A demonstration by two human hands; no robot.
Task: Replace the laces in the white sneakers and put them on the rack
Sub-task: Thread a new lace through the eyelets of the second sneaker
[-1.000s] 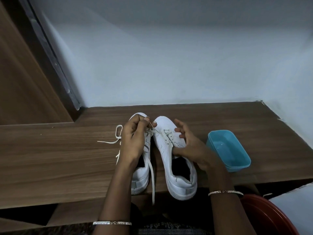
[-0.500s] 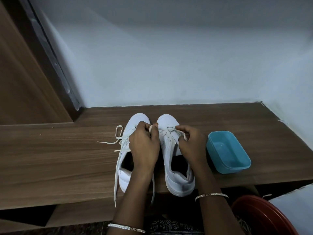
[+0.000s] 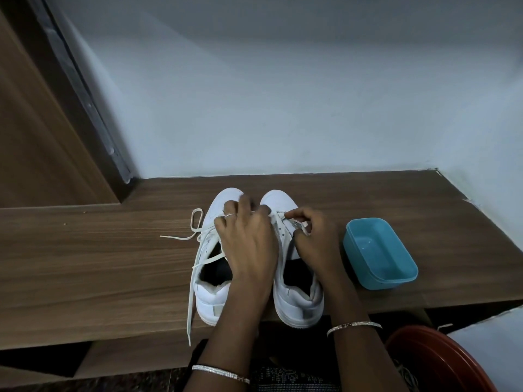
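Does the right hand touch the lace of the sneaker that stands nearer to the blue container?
Touching. In the head view the right hand pinches the white lace between thumb and fingers, above the eyelets of that sneaker.

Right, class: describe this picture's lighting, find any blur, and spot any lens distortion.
Head view: dim, cool, even light, deep shadow under the wooden shelf; head view: motion blur smears the fingertips of the left hand at the white sneakers' toes, while the right hand pinching the lace and the blue tub look sharp; head view: wide-angle distortion bends the door frame at left.
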